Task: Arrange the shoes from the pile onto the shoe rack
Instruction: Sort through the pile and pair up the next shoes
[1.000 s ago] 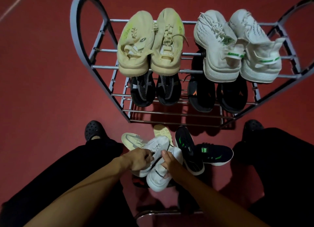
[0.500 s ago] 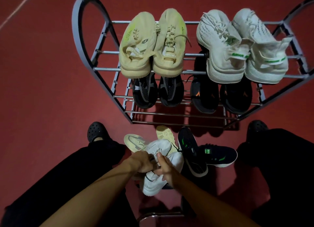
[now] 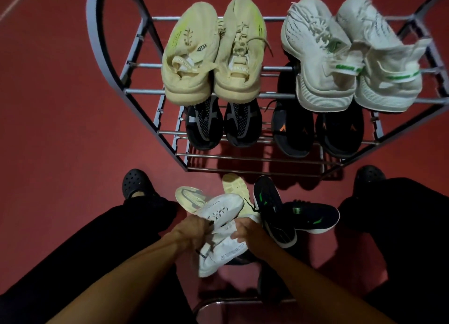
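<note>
The person sits with both hands on a pair of white shoes (image 3: 220, 229) at the near centre of the pile. The left hand (image 3: 192, 231) is closed on the upper shoe's collar; the right hand (image 3: 247, 234) grips the lower shoe's side. Cream shoes (image 3: 194, 197) lie just beyond them, dark shoes (image 3: 291, 217) to the right. The rack (image 3: 145, 90) stands farther off: cream pair (image 3: 213, 51) and white knit pair (image 3: 349, 54) on top, two black pairs (image 3: 272, 127) on the tier below. Lowest rails carry nothing.
</note>
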The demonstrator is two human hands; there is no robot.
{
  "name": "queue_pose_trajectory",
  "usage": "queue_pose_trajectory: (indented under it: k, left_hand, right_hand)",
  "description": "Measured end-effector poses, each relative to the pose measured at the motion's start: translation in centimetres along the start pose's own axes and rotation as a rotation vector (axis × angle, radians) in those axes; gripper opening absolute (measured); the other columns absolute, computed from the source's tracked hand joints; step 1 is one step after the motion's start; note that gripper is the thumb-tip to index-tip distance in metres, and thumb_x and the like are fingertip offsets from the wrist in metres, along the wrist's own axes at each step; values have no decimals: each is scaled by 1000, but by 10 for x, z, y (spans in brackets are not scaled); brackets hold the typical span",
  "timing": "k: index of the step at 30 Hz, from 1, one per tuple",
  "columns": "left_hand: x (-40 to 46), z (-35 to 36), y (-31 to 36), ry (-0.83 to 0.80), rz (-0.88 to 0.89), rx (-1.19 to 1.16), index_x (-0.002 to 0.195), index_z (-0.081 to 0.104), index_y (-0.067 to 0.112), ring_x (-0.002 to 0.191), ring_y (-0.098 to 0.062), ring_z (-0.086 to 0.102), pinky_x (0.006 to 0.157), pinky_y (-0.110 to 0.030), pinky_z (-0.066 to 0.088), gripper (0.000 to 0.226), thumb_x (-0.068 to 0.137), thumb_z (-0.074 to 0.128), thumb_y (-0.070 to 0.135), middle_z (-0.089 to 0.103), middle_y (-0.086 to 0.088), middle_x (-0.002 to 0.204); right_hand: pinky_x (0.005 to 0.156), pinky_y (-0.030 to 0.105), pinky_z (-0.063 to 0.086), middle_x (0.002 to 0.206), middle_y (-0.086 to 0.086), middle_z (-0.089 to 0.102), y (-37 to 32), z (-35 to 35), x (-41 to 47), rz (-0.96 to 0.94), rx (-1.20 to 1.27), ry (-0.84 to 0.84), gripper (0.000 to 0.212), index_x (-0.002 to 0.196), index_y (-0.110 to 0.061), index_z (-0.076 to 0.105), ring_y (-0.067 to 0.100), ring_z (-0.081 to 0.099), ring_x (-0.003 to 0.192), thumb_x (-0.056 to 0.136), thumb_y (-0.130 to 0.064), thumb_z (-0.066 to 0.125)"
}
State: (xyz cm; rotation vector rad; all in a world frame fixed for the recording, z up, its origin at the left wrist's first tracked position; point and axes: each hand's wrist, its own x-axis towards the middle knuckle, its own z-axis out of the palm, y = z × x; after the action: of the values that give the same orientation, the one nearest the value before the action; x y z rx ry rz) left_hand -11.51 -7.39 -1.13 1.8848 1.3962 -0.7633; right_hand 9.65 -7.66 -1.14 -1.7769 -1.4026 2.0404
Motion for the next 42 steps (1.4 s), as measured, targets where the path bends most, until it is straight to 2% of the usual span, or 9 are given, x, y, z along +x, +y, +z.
queue_pose_trajectory:
  k: [5,10,13,15,18,25,33,37,42]
  left_hand:
    - [-18,-21,-14,104,142,-66,114,65,10,107,-26,53,91,-35,44,44,93,36,36,56,-9,116]
    - [-50,-60,-8,80,241,-351,86,65,15,93,-7,51,79,-10,33,20,99,52,23,43,18,93]
    - [-60,-63,-19,232,343,-339,106,68,5,98,0,56,91,-20,49,27,96,61,29,55,16,100]
    - [-67,-68,-19,317,460,-242,106,70,12,102,-6,59,93,-32,52,26,96,63,34,55,13,105]
    - [-74,-81,-11,329,486,-361,92,75,21,97,-9,56,89,-23,49,17,97,63,32,50,9,102]
    - [-68,-87,-7,196,379,-558,101,77,23,112,-2,54,98,-31,51,19,95,65,37,42,8,127]
    - [-59,-71,-1,473,130,-887,131,51,53,126,-6,47,113,-36,38,40,93,46,63,48,15,130]
    - [-52,-59,10,536,-76,-1262,153,31,33,130,-16,43,105,-35,39,59,99,51,49,36,4,147]
    - [-35,-41,23,342,-256,-1637,154,27,28,121,-19,50,100,-37,40,82,88,61,63,46,-2,145]
  right_hand:
    - [99,26,44,125,-4,59,5,-18,10,-204,-390,36,48,120,-30,65,9,57,115,77,-52,60]
    - [111,27,31,142,-12,39,-27,-28,5,-455,-516,-34,49,127,-41,61,8,39,131,80,-53,70]
    - [114,30,19,153,-13,28,-43,-30,0,-620,-736,-78,54,128,-46,57,8,26,141,80,-71,56]
    - [114,30,20,148,-14,33,-53,-33,-5,-693,-783,-72,47,111,-41,67,7,29,137,80,-74,54]
    - [106,24,28,124,-17,45,-67,-42,-14,-715,-657,-38,33,77,-30,69,2,38,122,79,-63,67]
    - [68,34,41,66,-1,50,-77,-52,-24,-745,-727,-52,46,63,-15,56,11,44,70,81,-56,68]
    - [58,47,41,64,14,51,-82,-61,-29,-535,-730,154,61,62,-5,42,26,43,57,80,-61,56]
    - [55,42,39,59,2,41,-82,-59,-22,-537,-648,399,57,59,-9,37,16,41,54,86,-57,54]
    - [51,35,28,60,0,39,-86,-53,1,-537,-587,590,55,57,-14,34,15,41,53,94,-51,52]
